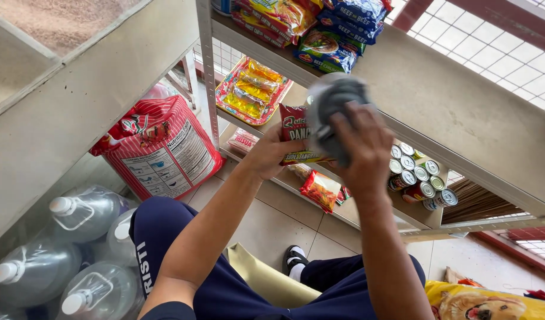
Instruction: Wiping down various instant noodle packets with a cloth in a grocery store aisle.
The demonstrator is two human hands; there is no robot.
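My left hand (271, 153) grips a red snack packet (295, 131) in front of the metal shelf rack (403, 83). My right hand (358, 148) presses a crumpled grey cloth (335, 101) against the packet's right side. Both hands are raised close together, forearms reaching up from my lap. The packet's right half is hidden behind the cloth and my fingers.
Noodle packets (326, 29) fill the top shelf, a tray of yellow packets (250, 90) the middle, tin cans (418, 176) and a red packet (321, 189) the lower one. A large red-striped sack (160, 148) and water jugs (77, 249) stand left. A yellow pet-food bag (492, 302) lies bottom right.
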